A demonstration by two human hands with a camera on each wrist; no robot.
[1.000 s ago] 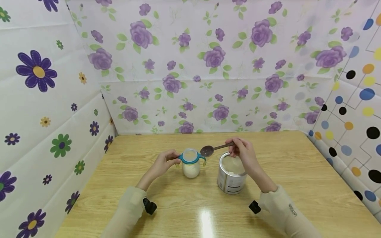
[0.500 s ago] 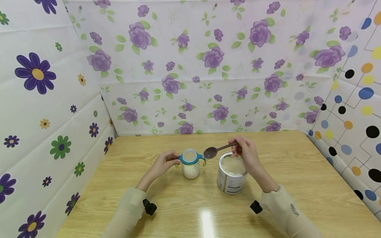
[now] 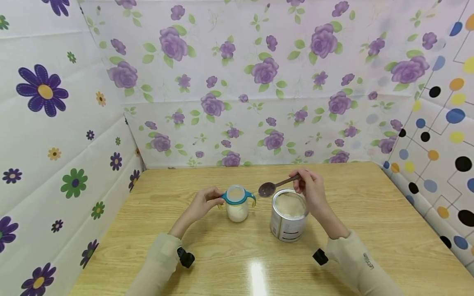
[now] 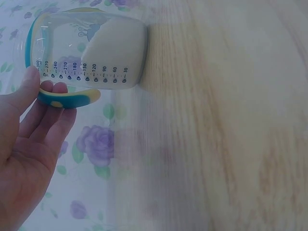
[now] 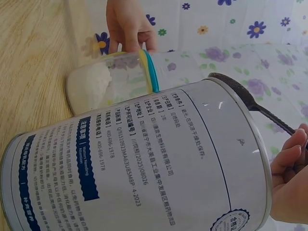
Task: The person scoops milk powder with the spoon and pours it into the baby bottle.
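Note:
My left hand [image 3: 203, 203] grips one side handle of a clear baby bottle [image 3: 237, 210] that stands upright on the table. In the left wrist view, fingers and thumb curl about the blue-and-yellow handle [image 4: 72, 100], and pale powder [image 4: 115, 53] fills part of the bottle beside its printed scale. A dark brown spoon [image 3: 267, 189] is pinched by the handle in my right hand [image 3: 311, 190]. Its bowl, with a few specks on it, is between the bottle and an open milk powder can [image 3: 288, 224]. Pale powder [image 3: 290, 204] lies inside the can.
The wooden table [image 3: 207, 263] carries the bottle and can side by side. A floral cloth [image 3: 240, 82] hangs behind it, with patterned sheets at left and right. Black wrist cameras [image 3: 186, 258] sit on both sleeves.
My right hand has shifted right, drawing the spoon's bowl away from the bottle's rim toward the can. My left hand and the bottle stay where they were.

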